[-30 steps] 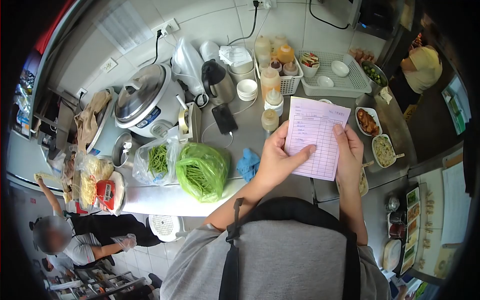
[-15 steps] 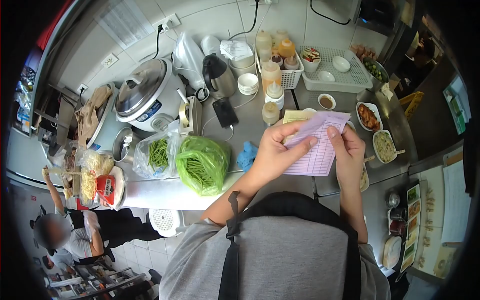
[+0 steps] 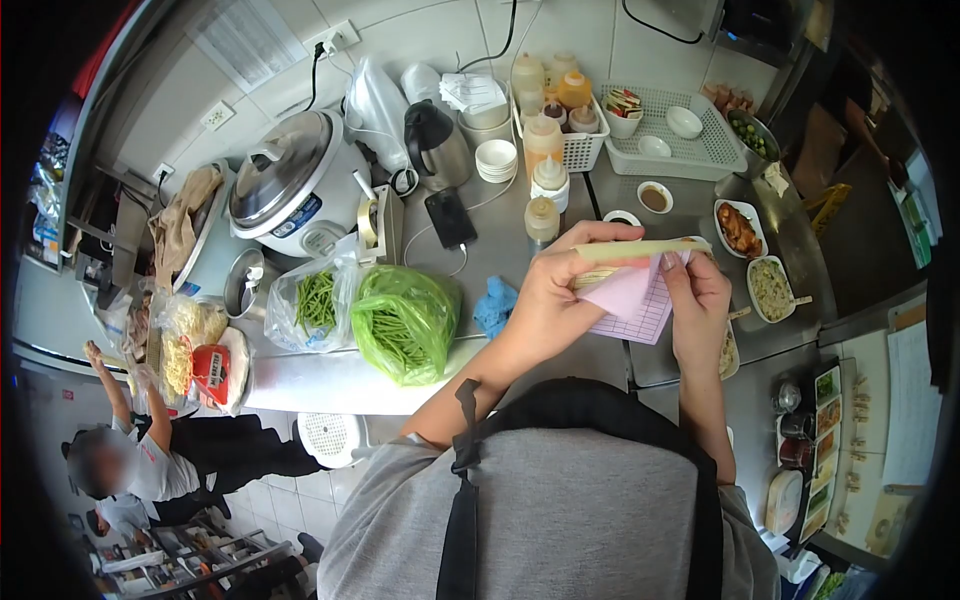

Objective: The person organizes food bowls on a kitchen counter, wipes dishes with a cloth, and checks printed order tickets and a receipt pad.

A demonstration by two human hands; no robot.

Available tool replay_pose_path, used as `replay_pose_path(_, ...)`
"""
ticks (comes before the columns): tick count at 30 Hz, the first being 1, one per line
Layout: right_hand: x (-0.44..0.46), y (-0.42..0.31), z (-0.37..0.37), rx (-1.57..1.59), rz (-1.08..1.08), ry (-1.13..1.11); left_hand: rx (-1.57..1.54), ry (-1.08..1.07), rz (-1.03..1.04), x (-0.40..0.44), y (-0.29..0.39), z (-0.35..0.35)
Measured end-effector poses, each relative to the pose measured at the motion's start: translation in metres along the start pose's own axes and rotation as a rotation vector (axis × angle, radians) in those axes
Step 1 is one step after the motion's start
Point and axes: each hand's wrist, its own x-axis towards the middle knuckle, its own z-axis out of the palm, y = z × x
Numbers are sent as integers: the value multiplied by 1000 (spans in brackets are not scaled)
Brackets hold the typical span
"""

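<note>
Over the steel counter, both hands hold a pad of order slips with ruled pink sheets. My left hand is closed around the pad's left side. A yellow sheet runs along the top, above a curled pink sheet. My right hand pinches the right edge of the pink paper between thumb and fingers. A squeeze bottle stands just beyond my left hand, and a blue crumpled cloth or glove lies to its left.
Green beans in a green bag and a clear bag sit left of centre. Behind them are a rice cooker, phone and steel jug. Food dishes stand at right. Another person works at far left.
The pink sheet has been curled down and the yellow sheet now crosses the top of the pad. My hands stay nearly in place. The other person's second arm has risen toward the counter.
</note>
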Motion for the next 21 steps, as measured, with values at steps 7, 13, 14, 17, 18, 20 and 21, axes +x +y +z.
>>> replay_pose_path(7, 2, -8, 9, 21, 18, 23, -501, 330, -272, 2, 7, 3)
replay_pose_path(13, 4, -4, 5, 23, 58, 41, -448, 299, -257, -4, 2, -1)
replay_pose_path(14, 5, -4, 5, 29, 61, 43, -421, 305, -270, -7, 2, -1)
replay_pose_path(17, 4, 1, -5, -164, 81, 87, -212, 293, -266, -13, 4, 2)
replay_pose_path(18, 6, -2, -2, -169, 51, 122, -65, 287, -262, -17, 1, 5)
replay_pose_path(20, 8, 1, 3, -70, 35, 180, 59, 45, -76, -22, -5, -4)
replay_pose_path(21, 10, 7, 4, 31, 70, 200, 30, 28, -121, -20, 0, -1)
